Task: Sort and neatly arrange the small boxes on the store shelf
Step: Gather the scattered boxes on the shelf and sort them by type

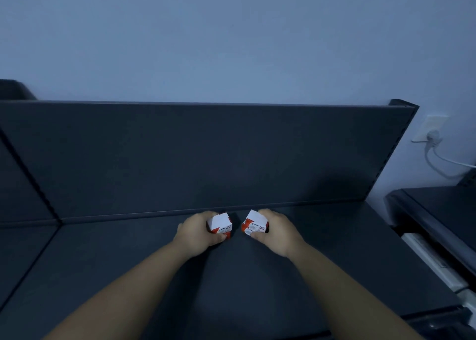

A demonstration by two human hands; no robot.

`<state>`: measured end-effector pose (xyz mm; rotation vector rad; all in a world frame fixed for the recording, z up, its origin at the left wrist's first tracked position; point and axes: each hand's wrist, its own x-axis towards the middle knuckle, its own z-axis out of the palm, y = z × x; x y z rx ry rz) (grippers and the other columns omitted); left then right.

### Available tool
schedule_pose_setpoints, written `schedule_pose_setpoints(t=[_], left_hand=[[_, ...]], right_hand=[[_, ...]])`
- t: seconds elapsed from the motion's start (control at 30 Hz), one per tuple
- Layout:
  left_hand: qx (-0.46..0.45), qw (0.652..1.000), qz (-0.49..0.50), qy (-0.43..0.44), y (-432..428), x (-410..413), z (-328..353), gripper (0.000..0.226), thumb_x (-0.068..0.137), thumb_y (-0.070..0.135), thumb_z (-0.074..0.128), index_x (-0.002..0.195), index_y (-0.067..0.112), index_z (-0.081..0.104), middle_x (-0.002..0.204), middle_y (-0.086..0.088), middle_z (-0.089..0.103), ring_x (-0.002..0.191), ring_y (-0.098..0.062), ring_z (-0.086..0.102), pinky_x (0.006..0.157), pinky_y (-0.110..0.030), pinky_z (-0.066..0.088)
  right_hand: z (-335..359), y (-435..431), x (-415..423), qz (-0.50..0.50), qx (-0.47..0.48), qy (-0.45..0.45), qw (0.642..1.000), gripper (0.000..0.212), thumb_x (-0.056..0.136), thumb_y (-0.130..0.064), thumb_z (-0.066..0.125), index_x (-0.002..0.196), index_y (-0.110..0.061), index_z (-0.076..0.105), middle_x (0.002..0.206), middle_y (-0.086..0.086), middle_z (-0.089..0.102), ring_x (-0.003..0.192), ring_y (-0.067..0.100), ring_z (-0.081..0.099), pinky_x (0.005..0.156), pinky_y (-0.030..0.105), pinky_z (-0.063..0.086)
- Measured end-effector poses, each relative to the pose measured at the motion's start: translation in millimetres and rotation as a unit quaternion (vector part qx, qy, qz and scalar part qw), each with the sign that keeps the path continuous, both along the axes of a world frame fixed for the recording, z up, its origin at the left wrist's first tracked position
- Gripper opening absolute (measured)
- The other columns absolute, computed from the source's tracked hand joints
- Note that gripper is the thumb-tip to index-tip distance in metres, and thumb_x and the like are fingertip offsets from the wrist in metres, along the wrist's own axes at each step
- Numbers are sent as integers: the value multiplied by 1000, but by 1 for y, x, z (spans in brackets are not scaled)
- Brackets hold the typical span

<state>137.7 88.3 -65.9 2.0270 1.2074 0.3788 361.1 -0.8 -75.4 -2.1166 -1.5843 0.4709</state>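
Observation:
Two small white and red boxes sit close together near the back of a dark shelf (128, 262). My left hand (198, 230) grips the left box (221, 223), with fingers behind it and the thumb at its front. My right hand (277, 230) grips the right box (255, 225) the same way. A narrow gap separates the two boxes. Both are tilted, with a corner pointing toward me. The far sides of the boxes are hidden by my fingers.
The shelf's dark back panel (206, 154) rises just behind the boxes. Another shelf section (23, 190) adjoins on the left. At the right stands a dark unit (438, 216), with a wall socket and white cable (432, 138) above it.

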Motion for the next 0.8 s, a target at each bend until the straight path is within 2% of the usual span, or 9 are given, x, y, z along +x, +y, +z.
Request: schedule_pose_setpoints(t=[0.17, 0.37, 0.6, 0.7, 0.8], left_hand=[[-10, 999, 38, -16, 9, -69, 5, 31, 57, 52, 71, 86, 45, 61, 79, 26, 67, 84, -7, 64, 95, -47, 48], [1, 999, 46, -10, 18, -155, 9, 33, 58, 49, 69, 89, 44, 61, 85, 25, 67, 92, -6, 63, 97, -45, 46], [35, 998, 42, 13, 20, -239, 15, 21, 72, 39, 76, 83, 45, 59, 86, 23, 65, 94, -8, 60, 99, -43, 43], [20, 998, 51, 7, 14, -266, 11, 21, 69, 42, 75, 81, 45, 59, 85, 22, 66, 93, -10, 62, 98, -44, 45], [9, 998, 57, -11, 7, -288, 6, 29, 62, 49, 73, 88, 45, 60, 83, 23, 66, 89, -8, 63, 97, -46, 46]], right_hand=[[5, 16, -60, 9, 21, -4, 1000, 42, 80, -42, 75, 116, -30, 57, 105, -15, 62, 105, 12, 54, 88, 33, 49], [-3, 27, -163, 3, 18, -40, 999, 51, 84, -48, 68, 129, -32, 49, 120, -13, 61, 117, 16, 46, 99, 35, 37], [-15, 28, -252, -10, 50, -43, 998, 48, 84, -50, 65, 127, -33, 50, 118, -14, 61, 114, 17, 48, 96, 38, 32], [-12, 24, -275, 0, 50, -51, 997, 49, 84, -49, 65, 128, -32, 50, 118, -14, 61, 113, 17, 48, 96, 38, 32], [-6, 21, -295, 11, 57, -56, 997, 48, 85, -48, 65, 128, -31, 50, 118, -14, 61, 113, 17, 48, 96, 37, 31]])
